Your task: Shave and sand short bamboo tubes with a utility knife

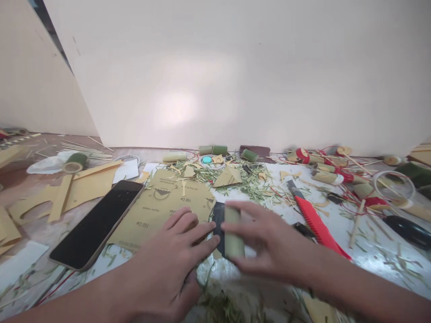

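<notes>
My right hand [261, 237], slightly blurred, is wrapped round a short pale-green bamboo tube [235, 240]. The tube rests against a dark strip of sandpaper [219, 222], abrasive side up. Beside it, my left hand [183, 253] lies with its fingers stretched, and two fingertips press on the strip's left edge. Under and past the left fingers spreads a brown sandpaper sheet [134, 231], printed side up. Green bamboo shavings [229, 309] are heaped below the hands.
A phone [97, 224] lies on the left near cut yellow paper pieces [60, 193]. To the right are a red-handled cutter [313, 220], bamboo parts with red string [363, 190], a tape roll [393, 186] and a black object [409, 231]. A white panel [235, 80] stands behind.
</notes>
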### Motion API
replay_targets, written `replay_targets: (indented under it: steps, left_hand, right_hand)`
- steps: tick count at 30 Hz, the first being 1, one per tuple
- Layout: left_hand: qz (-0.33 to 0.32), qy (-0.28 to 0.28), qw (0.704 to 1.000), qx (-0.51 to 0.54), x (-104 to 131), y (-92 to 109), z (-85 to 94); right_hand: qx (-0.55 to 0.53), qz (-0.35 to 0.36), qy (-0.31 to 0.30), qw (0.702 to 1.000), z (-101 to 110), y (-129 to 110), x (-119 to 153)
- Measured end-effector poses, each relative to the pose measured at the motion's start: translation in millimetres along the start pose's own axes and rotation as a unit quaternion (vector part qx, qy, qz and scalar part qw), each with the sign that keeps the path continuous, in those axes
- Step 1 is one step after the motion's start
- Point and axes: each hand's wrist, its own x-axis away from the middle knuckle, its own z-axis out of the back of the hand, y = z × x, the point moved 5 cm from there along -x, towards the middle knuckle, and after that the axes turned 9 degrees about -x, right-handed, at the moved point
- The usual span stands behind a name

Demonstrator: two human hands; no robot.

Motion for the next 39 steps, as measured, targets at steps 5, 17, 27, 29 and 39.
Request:
replay_targets:
  steps: [5,17,27,29,39]
  left_hand:
    - [0.008,-0.011,1.0,-0.001,-0.9,0.3,-0.6]
    - [0.011,-0.023,1.0,0.008,-1.5,3.0,1.2]
    - [0.006,0.002,1.0,-0.006,-1.2,4.5,4.1]
    - [0.001,0.004,1.0,0.001,-0.8,5.1,4.4]
    - [0.009,-0.008,1.0,0.016,1.1,4.3,3.7]
  right_hand:
    - [0.058,-0.002,0.04,0.997,2.8,2.9,-3.3]
    - [0.058,0.099,-0.055,0.992,-9.4,-7.7,-5.6]
    - [0.054,0.033,0.026,0.998,1.4,-8.6,-15.4]
    - [0.06,0.023,0.026,0.998,2.4,-8.0,-16.9]
    - [0.015,0.082,-0.028,0.996,-9.2,-18.4,-8.8]
